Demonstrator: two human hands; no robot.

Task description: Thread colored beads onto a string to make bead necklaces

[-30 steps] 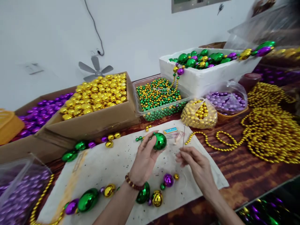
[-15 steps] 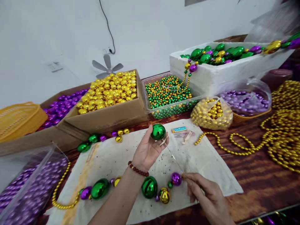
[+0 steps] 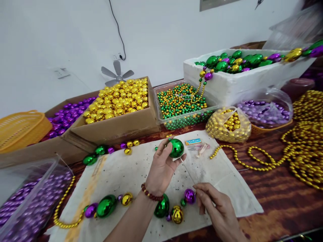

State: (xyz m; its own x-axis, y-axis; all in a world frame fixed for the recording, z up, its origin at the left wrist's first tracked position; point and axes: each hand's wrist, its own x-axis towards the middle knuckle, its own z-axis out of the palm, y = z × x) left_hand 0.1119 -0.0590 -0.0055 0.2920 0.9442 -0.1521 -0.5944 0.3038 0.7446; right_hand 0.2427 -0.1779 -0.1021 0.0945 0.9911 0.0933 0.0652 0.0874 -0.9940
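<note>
My left hand [image 3: 160, 168], with a dark red bead bracelet at its wrist, grips a large shiny green bead [image 3: 176, 148] between thumb and fingers above the white cloth [image 3: 121, 174]. From the bead's underside a long thin needle [image 3: 188, 171] slants down to my right hand [image 3: 214, 203], whose thumb and fingers pinch its lower end. Close by my right hand lies a purple bead [image 3: 189, 196], in line with a gold bead [image 3: 177, 214] and a green bead [image 3: 163, 205]. My left forearm crosses this row and hides part of it. Further left is a green oval bead [image 3: 106, 206].
Behind the cloth stand a carton of gold beads [image 3: 118, 101], a clear tub of small beads [image 3: 181, 104] and a white foam box [image 3: 209, 77]. A bag of gold beads [image 3: 228, 124] and gold bead strands [image 3: 302, 144] lie right. Purple beads [image 3: 32, 201] fill a container at left.
My left hand has moved slightly right and turned with the green bead. My right hand has shifted a little left, still pinching the needle. The view has tilted slightly.
</note>
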